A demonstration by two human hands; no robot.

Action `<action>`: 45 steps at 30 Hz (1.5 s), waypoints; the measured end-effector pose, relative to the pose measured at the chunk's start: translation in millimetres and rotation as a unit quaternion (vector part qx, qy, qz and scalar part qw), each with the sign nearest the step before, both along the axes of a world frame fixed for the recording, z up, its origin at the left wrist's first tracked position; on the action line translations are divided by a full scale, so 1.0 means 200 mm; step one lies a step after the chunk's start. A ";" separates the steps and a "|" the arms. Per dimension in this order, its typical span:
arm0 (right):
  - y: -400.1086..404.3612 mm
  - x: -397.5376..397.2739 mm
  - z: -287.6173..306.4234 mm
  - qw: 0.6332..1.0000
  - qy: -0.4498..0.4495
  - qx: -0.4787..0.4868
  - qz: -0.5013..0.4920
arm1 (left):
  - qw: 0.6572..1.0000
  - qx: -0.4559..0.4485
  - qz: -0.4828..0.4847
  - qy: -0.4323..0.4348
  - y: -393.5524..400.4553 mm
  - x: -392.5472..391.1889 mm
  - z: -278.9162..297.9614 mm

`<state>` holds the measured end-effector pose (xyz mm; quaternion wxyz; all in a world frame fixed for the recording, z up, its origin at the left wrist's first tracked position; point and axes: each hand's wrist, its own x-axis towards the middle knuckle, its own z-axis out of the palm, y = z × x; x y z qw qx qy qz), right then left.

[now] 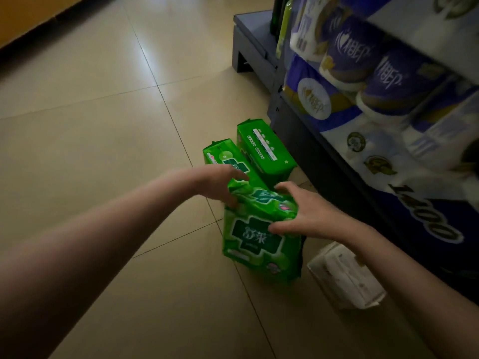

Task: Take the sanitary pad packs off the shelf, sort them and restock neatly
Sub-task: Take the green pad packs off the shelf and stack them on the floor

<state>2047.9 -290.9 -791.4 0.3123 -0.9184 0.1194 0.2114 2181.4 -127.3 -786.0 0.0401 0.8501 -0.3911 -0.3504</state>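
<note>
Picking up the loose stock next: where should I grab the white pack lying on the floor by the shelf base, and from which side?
Judging by its pose, take the white pack across its two long sides, from above. It lies flat on the tiled floor, top exposed; the aisle side is open, while the shelf base crowds the far side. The right hand, now on the green packs, is nearest.

Both hands on a glossy green plastic pad pack standing on the beige tiled floor: left hand gripping its far top edge, right hand clasping its near side. Beyond that pack, two more green packs; right of it, a white wrapped bundle and the dark shelf unit.
</note>
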 end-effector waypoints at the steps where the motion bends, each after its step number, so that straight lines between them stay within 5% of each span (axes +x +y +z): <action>1: -0.08 -0.04 0.01 0.999 0.018 -0.025 -0.035 | 0.999 -0.018 0.008 -0.034 -0.02 -0.01 -0.04; 4: -0.26 -0.14 0.01 0.986 0.043 -0.060 -0.149 | 0.999 0.000 0.007 -0.038 -0.09 -0.06 -0.16; 8: -0.30 -0.12 -0.09 0.960 -0.030 -0.093 -0.263 | 0.999 0.041 0.007 -0.027 -0.15 -0.15 -0.30; 15: -0.17 -0.04 -0.34 0.968 -0.035 -0.131 -0.211 | 0.995 0.048 -0.002 -0.086 -0.09 -0.08 -0.43; 18: -0.22 -0.17 -0.26 0.959 -0.055 -0.231 -0.156 | 0.989 0.047 -0.005 -0.139 -0.12 -0.10 -0.37; 23: -0.19 -0.55 -0.29 0.946 0.142 -0.262 -0.128 | 0.973 -0.068 0.000 -0.219 -0.20 -0.27 -0.28; 27: -0.23 -0.70 -0.25 0.949 0.123 -0.252 -0.143 | 0.956 -0.111 -0.083 -0.259 -0.31 -0.41 -0.28; 35: -0.26 -1.01 -0.17 0.937 0.220 -0.266 -0.055 | 0.936 -0.136 -0.163 -0.282 -0.43 -0.61 -0.27; 42: -0.24 -0.53 0.14 0.966 0.026 -0.250 0.054 | 0.932 -0.123 -0.136 -0.311 -0.44 -0.41 -0.07; 45: -0.22 -0.39 0.47 0.968 -0.046 -0.242 0.052 | 0.940 -0.168 -0.030 -0.295 -0.43 -0.26 0.19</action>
